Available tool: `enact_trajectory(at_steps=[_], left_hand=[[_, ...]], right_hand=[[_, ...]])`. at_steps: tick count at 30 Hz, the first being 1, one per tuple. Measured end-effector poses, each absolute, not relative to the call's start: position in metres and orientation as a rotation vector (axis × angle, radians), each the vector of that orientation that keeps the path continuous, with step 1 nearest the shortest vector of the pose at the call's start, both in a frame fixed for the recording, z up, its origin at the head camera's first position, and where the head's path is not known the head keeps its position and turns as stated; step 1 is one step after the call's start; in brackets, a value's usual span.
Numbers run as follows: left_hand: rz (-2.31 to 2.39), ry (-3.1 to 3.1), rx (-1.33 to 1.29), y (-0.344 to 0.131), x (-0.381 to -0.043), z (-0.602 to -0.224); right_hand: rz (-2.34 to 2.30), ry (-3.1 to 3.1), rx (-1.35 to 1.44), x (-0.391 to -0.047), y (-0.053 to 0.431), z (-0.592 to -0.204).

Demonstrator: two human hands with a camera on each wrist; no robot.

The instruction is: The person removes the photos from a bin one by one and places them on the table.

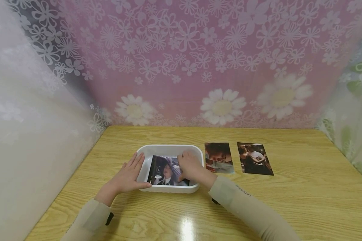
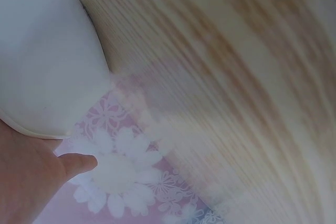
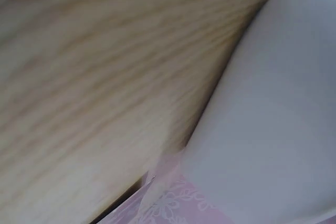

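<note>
A white rounded plastic tray (image 1: 181, 189) sits on the table, with a photo (image 1: 163, 170) of a person in a dark hat lying inside. My left hand (image 1: 128, 175) rests on the tray's left end, its fingers straight over the rim and the thumb along the front edge. Reaching in from the right, my right hand (image 1: 193, 167) has its fingers and thumb curled at the photo's right part. In the left wrist view, part of the left hand (image 2: 31, 174) touches the tray's outer wall (image 2: 47, 51). The right wrist view shows the tray's side (image 3: 273, 103) but no fingers.
Right of the tray, two more photos lie flat: a close-up of a face (image 1: 218, 159) and, beyond it, one of a couple embracing (image 1: 254, 159). The wood-grain table (image 1: 157, 217) ends at a pink flowered curtain (image 1: 175, 67) behind, with pale cloth at both sides.
</note>
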State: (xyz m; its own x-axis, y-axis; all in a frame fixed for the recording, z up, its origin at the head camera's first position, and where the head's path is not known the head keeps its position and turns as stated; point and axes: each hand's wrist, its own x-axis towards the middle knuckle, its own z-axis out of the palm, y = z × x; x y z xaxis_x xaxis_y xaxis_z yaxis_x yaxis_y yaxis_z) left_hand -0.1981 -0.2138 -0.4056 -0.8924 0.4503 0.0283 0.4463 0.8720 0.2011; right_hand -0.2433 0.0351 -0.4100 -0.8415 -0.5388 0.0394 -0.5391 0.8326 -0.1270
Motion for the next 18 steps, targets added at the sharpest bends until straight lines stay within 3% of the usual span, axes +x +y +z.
enact_trajectory(at_steps=[18], left_hand=[[0.325, 3.03, 0.739, -0.2136, -0.1977, -0.4056]], right_hand=[[0.329, -3.003, 0.852, -0.2478, 0.0372, -0.4071]])
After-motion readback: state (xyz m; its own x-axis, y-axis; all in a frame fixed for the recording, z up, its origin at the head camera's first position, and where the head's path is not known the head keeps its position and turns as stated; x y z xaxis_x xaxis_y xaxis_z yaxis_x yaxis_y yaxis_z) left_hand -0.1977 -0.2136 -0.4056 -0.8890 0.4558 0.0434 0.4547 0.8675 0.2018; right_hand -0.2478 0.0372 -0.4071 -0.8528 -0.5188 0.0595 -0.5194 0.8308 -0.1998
